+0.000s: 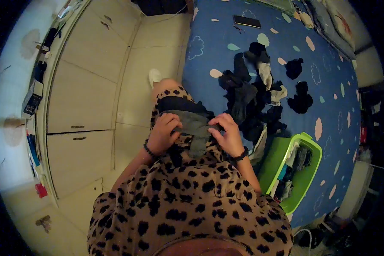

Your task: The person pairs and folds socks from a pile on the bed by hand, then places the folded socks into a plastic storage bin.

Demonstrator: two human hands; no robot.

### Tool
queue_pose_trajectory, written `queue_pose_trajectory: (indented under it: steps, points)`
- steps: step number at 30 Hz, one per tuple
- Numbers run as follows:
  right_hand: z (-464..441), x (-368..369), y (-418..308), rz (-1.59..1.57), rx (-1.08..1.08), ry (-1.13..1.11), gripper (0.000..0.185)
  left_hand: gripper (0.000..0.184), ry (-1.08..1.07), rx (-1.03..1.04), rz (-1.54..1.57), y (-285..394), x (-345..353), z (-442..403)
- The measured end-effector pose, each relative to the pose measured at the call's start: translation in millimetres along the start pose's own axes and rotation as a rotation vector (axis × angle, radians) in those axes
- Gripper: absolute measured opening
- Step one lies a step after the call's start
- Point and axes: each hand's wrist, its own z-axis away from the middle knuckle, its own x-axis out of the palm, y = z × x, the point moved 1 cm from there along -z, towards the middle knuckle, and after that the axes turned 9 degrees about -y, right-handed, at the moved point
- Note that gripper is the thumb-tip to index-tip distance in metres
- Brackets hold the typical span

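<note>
A dark grey sock (192, 123) lies across the lap on spotted cloth, with a black piece (177, 103) just beyond it. My left hand (163, 132) has its fingers curled on the grey sock's left end. On the other side, my right hand (227, 133) pinches the sock's right end between thumb and fingers. Part of the grey cloth hangs down between the hands. To the right, a loose pile of dark socks (245, 96) with a few light ones lies on the blue bed sheet (209, 42).
A green basket (313, 160) holding folded pieces stands on the bed at the lower right. Two dark bundles (293, 68) (301, 98) lie right of the pile. A phone (247, 21) rests at the bed's far side. Pale cabinets (81, 98) line the left.
</note>
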Motion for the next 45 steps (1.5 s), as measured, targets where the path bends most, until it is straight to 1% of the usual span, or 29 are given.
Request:
queue_pose_trajectory:
  steps: [2, 3, 5, 6, 7, 8, 9, 10, 11, 12, 13, 15, 16, 20, 22, 23, 25, 29, 30, 32, 33, 35, 38, 39, 41, 42, 43, 44, 45]
  points:
    - [-5, 1, 4, -0.067, -0.096, 0.056, 0.021, 0.030, 0.006, 0.014, 0.020, -5, 4, 0]
    - [-5, 4, 11, -0.065, -0.095, 0.059, 0.021, 0.027, 0.094, 0.022, 0.111, -5, 5, -2]
    - [-7, 10, 27, -0.525, 0.252, -0.073, 0.020, 0.023, 0.183, 0.032, 0.202, -6, 4, -4]
    - [-9, 9, 26, -0.524, 0.251, -0.072, 0.020, 0.017, 0.146, -0.129, 0.315, -6, -1, -6]
    - [-14, 9, 22, -0.690, 0.196, -0.059, 0.026, 0.011, 0.107, -0.292, 0.427, -7, -3, -7]
    - [-18, 8, 17, -0.856, 0.138, -0.046, 0.033, 0.011, 0.110, -0.290, 0.426, -11, -1, -10]
    - [-21, 5, 10, -0.854, 0.136, -0.047, 0.033, 0.008, 0.210, -0.247, 0.557, -15, 1, -15]
    - [-23, 1, 1, -0.702, 0.073, -0.103, 0.043, 0.007, 0.310, -0.202, 0.686, -19, 2, -18]
    - [-26, 0, -5, -0.549, 0.011, -0.156, 0.052, 0.007, 0.310, -0.199, 0.686, -22, 2, -20]
    - [-28, 0, -7, -0.537, -0.027, -0.200, 0.062, 0.007, 0.321, -0.241, 0.627, -18, -3, -24]
    - [-30, 3, -9, -0.537, -0.028, -0.199, 0.062, 0.007, 0.332, -0.283, 0.568, -14, -8, -28]
    - [-37, 11, -18, -0.193, -0.188, -0.064, 0.063, 0.008, 0.326, -0.282, 0.601, -3, -18, -35]
    - [-40, 12, -23, -0.147, -0.248, -0.039, 0.062, 0.009, 0.318, -0.281, 0.636, 1, -20, -38]
    - [-43, 33, -6, -0.194, -0.183, -0.015, 0.050, 0.009, 0.271, -0.259, 0.683, -1, -22, -41]
    - [-44, 36, 7, -0.726, 0.129, -0.023, 0.029, 0.008, 0.326, -0.299, 0.820, 12, -32, -42]
    - [-45, 34, 10, -0.726, 0.128, -0.022, 0.029, 0.008, 0.325, -0.298, 0.819, 9, -35, -40]
    - [-47, 27, 12, -1.234, 0.136, 0.044, 0.017, 0.016, 0.205, -0.321, 0.805, 2, -43, -34]
    - [-49, 14, 2, -1.496, 0.214, 0.010, 0.018, 0.012, 0.167, -0.299, 0.609, 5, -44, -34]
    - [-49, 13, 1, -1.496, 0.214, 0.011, 0.018, 0.013, 0.141, -0.302, 0.597, 1, -41, -34]
    - [-49, 13, 0, -1.294, 0.315, 0.014, 0.023, 0.014, 0.113, -0.302, 0.583, -2, -38, -34]
    - [-50, 17, 1, -1.295, 0.315, 0.017, 0.023, 0.015, 0.094, -0.309, 0.612, 1, -39, -34]
    - [-51, 27, 8, -0.939, 0.214, 0.089, 0.020, 0.016, 0.072, -0.319, 0.642, 1, -37, -33]
    - [-53, 25, 17, -0.822, 0.238, 0.100, 0.013, 0.017, 0.041, -0.303, 0.646, -7, -36, -33]
    - [-55, 25, 25, -0.822, 0.238, 0.100, 0.013, 0.015, -0.009, -0.275, 0.566, -7, -37, -34]
    - [-59, 26, 44, -0.466, 0.209, 0.146, 0.009, 0.014, -0.059, -0.249, 0.488, -9, -36, -36]
    - [-57, 25, 48, -0.467, 0.210, 0.145, 0.009, 0.014, -0.080, -0.324, 0.317, -11, -34, -36]
    - [-57, 24, 52, -0.272, 0.280, 0.076, 0.010, 0.014, -0.097, -0.396, 0.143, -14, -31, -37]
    - [-58, 24, 55, -0.075, 0.346, 0.007, 0.012, 0.014, -0.094, -0.396, 0.142, -16, -27, -36]
    - [-59, 22, 53, -0.076, 0.345, 0.009, 0.012, 0.014, 0.090, -0.374, -0.028, -15, -24, -34]
